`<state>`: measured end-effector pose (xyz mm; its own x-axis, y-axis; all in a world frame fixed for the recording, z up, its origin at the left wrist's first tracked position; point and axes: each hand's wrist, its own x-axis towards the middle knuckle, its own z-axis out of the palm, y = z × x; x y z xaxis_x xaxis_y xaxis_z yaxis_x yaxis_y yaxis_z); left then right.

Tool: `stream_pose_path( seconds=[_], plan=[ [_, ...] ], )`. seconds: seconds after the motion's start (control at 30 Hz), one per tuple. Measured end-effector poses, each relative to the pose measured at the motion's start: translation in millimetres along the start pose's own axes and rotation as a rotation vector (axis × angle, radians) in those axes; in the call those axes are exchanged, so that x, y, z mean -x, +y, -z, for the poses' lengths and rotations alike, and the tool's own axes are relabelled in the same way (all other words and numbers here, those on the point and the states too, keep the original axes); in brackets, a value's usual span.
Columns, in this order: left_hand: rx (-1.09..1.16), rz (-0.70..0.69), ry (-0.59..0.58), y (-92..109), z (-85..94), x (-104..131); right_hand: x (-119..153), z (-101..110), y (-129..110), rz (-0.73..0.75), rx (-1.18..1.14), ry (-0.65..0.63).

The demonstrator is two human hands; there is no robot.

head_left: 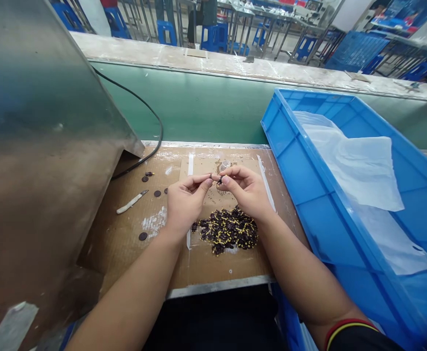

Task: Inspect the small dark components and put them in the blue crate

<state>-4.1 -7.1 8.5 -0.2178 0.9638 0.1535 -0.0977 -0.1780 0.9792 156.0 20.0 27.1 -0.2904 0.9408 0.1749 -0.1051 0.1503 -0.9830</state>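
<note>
My left hand (186,202) and my right hand (248,190) meet fingertip to fingertip above the cardboard work surface. Between the right thumb and fingers is a small dark part with yellow tips (220,181). The left thumb and forefinger pinch a tiny dark piece (210,176), too small to make out. Just below the hands lies a heap of dark parts with yellow tips (228,229), partly beside my right wrist. Behind the fingers, a small clear round object (224,165) is half hidden.
A white-handled knife (132,202) and several dark discs (143,236) lie on the left. A metal housing (52,126) and a black cable (151,112) border that side. At right stands a blue crate (308,170) holding white plastic sheets (363,170). A green-sided ledge (206,102) runs behind.
</note>
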Motion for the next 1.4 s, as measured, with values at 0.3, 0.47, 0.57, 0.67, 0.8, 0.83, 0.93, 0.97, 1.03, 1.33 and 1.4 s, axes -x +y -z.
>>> stream_pose_path(
  seconds=[0.3,0.47,0.57,0.67,0.8,0.83,0.93,0.97,1.03,1.33,1.4],
  plan=[
    [0.575,0.260,-0.040,4.8,1.6,-5.9,1.7,-5.3,-8.0,0.082,-0.026,0.143],
    [0.565,0.248,-0.072,6.7,5.7,-4.6,7.6,-12.5,-16.2,0.077,-0.041,0.122],
    [0.553,0.232,-0.064,6.6,6.3,-3.9,9.7,-15.7,-15.9,0.071,-0.083,0.100],
    [0.567,0.231,-0.056,7.1,5.3,-3.9,10.1,-17.2,-13.6,0.084,-0.121,0.077],
    [0.582,0.233,-0.048,7.8,4.3,-4.0,9.6,-17.1,-11.0,0.133,-0.119,0.056],
    [0.579,0.232,-0.045,7.9,4.2,-3.8,9.5,-16.9,-10.7,0.138,-0.110,0.054],
    [0.539,0.197,-0.056,8.2,4.0,-3.1,9.3,-16.6,-10.3,0.133,-0.085,0.048],
    [0.524,0.180,-0.062,8.4,3.9,-2.9,9.3,-16.5,-10.2,0.132,-0.081,0.047],
    [0.515,0.161,-0.069,9.1,3.5,-2.6,9.2,-16.6,-10.0,0.139,-0.082,0.048],
    [0.561,0.145,-0.054,11.6,0.6,-2.9,9.2,-16.4,-8.2,0.140,-0.078,0.060],
    [0.567,0.131,-0.042,10.4,-0.5,-2.3,9.8,-16.9,-7.8,0.168,-0.042,0.084]
  ],
)
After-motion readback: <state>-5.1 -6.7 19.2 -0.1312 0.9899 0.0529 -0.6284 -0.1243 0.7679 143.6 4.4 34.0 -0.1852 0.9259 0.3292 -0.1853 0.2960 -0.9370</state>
